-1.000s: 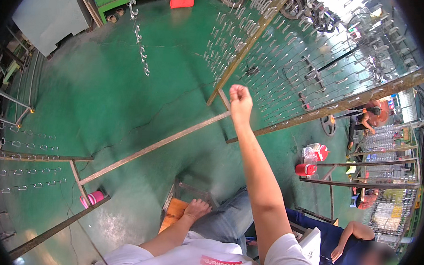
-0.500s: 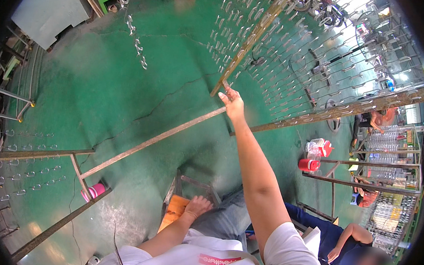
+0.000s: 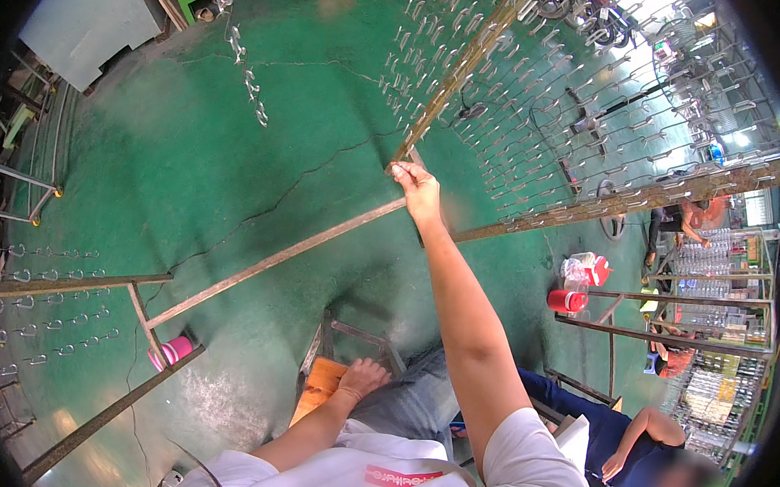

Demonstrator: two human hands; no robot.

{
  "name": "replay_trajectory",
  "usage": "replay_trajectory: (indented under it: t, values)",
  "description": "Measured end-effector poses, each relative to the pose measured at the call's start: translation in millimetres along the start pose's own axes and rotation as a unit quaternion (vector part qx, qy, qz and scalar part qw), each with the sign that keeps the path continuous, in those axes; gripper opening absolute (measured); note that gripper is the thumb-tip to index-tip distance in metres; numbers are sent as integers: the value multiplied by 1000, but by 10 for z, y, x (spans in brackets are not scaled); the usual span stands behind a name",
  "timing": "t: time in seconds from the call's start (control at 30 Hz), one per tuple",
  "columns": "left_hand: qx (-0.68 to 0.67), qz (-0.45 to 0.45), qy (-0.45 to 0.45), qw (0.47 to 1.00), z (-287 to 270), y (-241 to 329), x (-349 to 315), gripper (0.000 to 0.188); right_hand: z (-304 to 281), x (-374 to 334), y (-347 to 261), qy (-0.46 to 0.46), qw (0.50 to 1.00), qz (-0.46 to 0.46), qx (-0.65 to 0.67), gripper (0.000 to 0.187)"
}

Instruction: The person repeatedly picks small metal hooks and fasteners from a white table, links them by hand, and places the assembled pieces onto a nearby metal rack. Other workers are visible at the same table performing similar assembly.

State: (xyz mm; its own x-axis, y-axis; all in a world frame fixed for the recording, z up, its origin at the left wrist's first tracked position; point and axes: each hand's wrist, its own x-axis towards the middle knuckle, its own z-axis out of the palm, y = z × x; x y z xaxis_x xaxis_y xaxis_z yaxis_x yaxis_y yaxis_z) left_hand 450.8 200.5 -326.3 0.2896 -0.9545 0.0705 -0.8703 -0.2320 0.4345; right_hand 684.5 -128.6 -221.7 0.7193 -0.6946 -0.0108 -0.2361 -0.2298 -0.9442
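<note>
My right hand is stretched far forward, thumb and fingers closed round the near end of a rusty rack bar. This bar runs away to the upper right with rows of metal hooks along it. Below the wrist, a crossbar of the rack stretches to the lower left. My left hand lies with fingers out between the wooden stool top and my jeans, holding nothing.
A second hook-lined bar crosses at right. Another rack arm with hooks stands left, near a pink container. A hook chain hangs ahead. A red jug stands right. A co-worker in dark blue sits lower right.
My right hand has shifted slightly left, from the rack's short joining piece onto the bar end, its fingers drawing together. My left hand has stayed put.
</note>
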Motion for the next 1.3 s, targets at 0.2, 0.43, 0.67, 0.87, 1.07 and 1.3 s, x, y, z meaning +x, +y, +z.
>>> replay_trajectory:
  t: [0.2,0.43,0.67,0.87,1.07,1.3]
  values:
    - [1,2,-1,1000,0,6,-9,26,10,-59,-152,3,1000,7,-11,21]
    - [12,8,-3,1000,-14,8,2,26,-93,-43,-446,10,996,7,-93,21]
    - [30,1,-16,999,9,-5,-20,25,-170,-56,-297,-40,986,-16,-164,23]
    - [68,48,1,996,120,-94,-56,23,-715,-1185,-139,-73,983,2,-170,22]
    - [-47,-75,-139,986,-91,-79,123,23,-1819,-3210,-377,84,985,151,-17,22]
    - [-547,113,-205,804,-999,1858,1296,29,-2441,-5150,-752,324,927,185,-21,20]
